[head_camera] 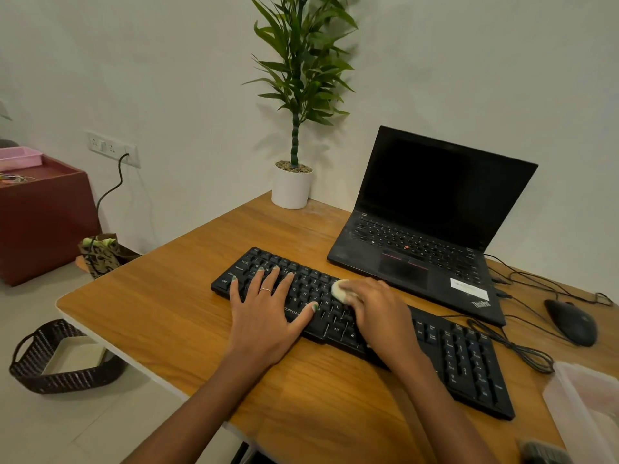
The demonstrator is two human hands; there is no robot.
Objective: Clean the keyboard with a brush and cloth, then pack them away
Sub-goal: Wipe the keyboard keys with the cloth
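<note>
A black keyboard [465, 360] lies diagonally across the wooden desk [160, 306]. My left hand [268, 306] rests flat on its left half, fingers spread over the keys, holding nothing. My right hand [378, 309] presses a small wadded white cloth [339, 291] onto the keys near the keyboard's middle; only the cloth's left end shows past my fingers. A dark bristled object, possibly the brush [542, 453], is cut off at the bottom right corner.
An open black laptop [428, 209] stands behind the keyboard. A black mouse [571, 321] and cables [516, 346] lie to the right. A clear plastic box [586, 403] sits at the right edge. A potted plant [293, 185] occupies the far corner. A dark woven basket [63, 358] is on the floor at left.
</note>
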